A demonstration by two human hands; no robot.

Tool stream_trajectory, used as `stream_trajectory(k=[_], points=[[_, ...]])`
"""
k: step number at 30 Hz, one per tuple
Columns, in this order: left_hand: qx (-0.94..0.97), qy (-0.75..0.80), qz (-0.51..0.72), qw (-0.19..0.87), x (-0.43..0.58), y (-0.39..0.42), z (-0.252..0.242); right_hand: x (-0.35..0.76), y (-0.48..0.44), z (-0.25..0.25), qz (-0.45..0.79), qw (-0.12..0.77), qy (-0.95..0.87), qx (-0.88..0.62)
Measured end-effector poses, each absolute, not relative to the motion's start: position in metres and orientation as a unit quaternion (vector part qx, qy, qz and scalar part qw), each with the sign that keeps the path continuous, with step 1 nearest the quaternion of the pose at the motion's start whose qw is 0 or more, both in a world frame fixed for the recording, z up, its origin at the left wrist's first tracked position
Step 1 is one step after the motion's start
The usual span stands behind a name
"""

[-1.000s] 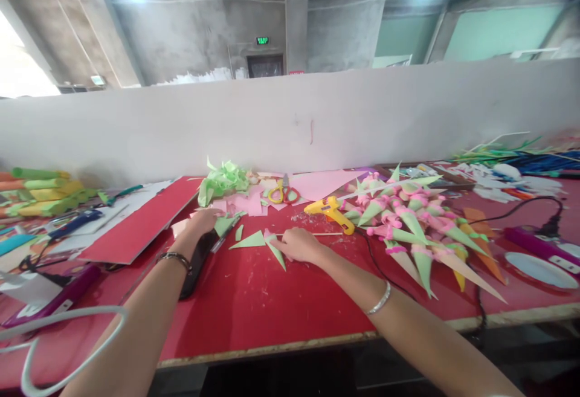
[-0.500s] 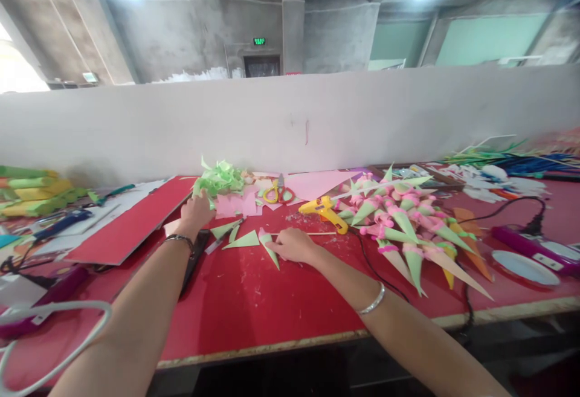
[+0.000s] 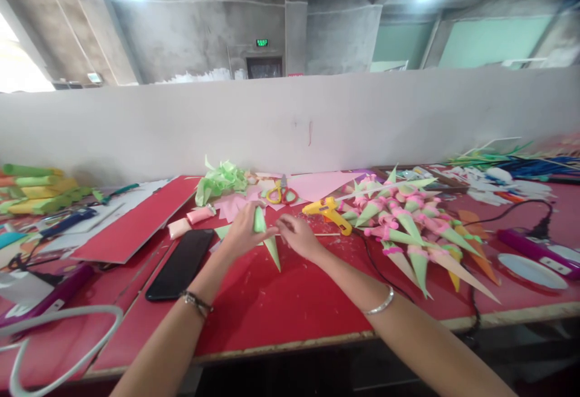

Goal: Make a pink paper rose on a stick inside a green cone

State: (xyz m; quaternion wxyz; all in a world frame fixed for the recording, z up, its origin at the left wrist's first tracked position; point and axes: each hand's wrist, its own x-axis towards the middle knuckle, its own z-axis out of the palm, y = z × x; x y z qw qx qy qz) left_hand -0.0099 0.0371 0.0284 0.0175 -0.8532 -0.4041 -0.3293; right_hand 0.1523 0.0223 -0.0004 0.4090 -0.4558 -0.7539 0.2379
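My left hand (image 3: pixel 243 231) is closed on a light green paper strip (image 3: pixel 260 220), held upright over the middle of the table. Just below it a pale green paper cone (image 3: pixel 272 254) points toward the table's front edge. My right hand (image 3: pixel 296 236) is to the right of the cone, with its fingers curled and pressed together near my left thumb. Whatever its fingertips may hold is hidden. Behind my left hand lies a heap of crumpled green strips (image 3: pixel 222 180), and pink paper pieces (image 3: pixel 229 205) lie beside it.
A yellow glue gun (image 3: pixel 330 213) lies right of my hands, before a pile of finished cones (image 3: pixel 408 222). Scissors (image 3: pixel 281 193) lie behind. A black phone (image 3: pixel 181 265) and a red board (image 3: pixel 136 222) are at left. A white dish (image 3: pixel 531 271) stands far right.
My left hand has come from the green heap to the middle, bringing a green strip and uncovering the phone and small pink packets. My right hand has lifted slightly off the cone.
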Motion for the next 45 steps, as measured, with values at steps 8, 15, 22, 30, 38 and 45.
stream_trajectory(k=[8, 15, 22, 30, 38, 45], points=[[-0.891, -0.365, -0.255, 0.088, -0.004, 0.023, 0.017, 0.149, 0.013, 0.003, 0.392, 0.457, -0.739, -0.302], [-0.884, -0.367, -0.235, 0.170, -0.002, 0.027, 0.009, 0.148, 0.013, -0.002, 0.387, 0.478, -0.726, -0.308], [-0.882, -0.375, -0.233, 0.165, 0.000, 0.026, 0.008, 0.147, 0.015, -0.007, 0.388, 0.474, -0.728, -0.307], [-0.874, -0.383, -0.267, 0.137, 0.000, 0.024, 0.009, 0.149, 0.018, -0.007, 0.473, 0.470, -0.697, -0.262], [-0.866, -0.394, -0.277, 0.136, 0.000, 0.024, 0.010, 0.149, 0.015, -0.003, 0.426, 0.457, -0.727, -0.285], [-0.871, -0.386, -0.245, 0.178, 0.000, 0.020, 0.014, 0.150, 0.015, -0.006, 0.394, 0.467, -0.733, -0.297]])
